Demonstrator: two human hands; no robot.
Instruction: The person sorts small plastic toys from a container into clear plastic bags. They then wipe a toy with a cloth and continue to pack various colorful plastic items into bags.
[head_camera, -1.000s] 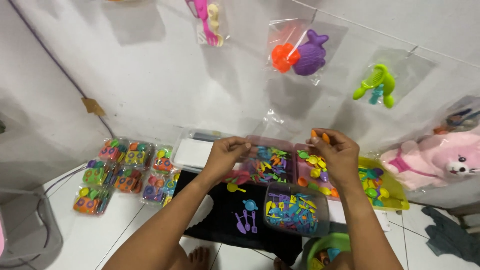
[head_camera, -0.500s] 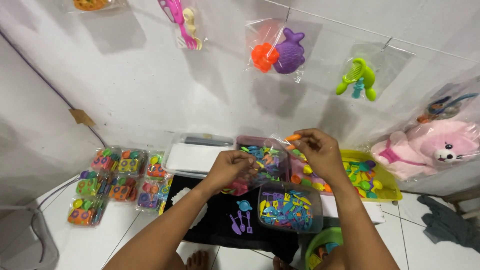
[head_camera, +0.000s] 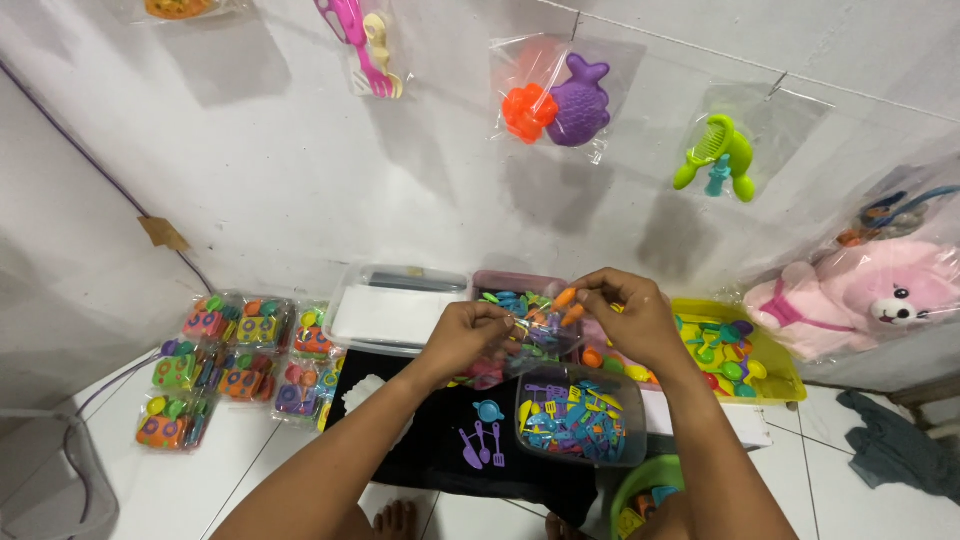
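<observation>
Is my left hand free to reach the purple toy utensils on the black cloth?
Probably not: the left hand pinches a clear bag with the right hand. The way down to the purple toy utensils looks open.

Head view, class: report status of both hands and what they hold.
Left hand and right hand both pinching a clear plastic bag. Right fingers also on small orange piece. Toy bins below, nothing blocking.
</observation>
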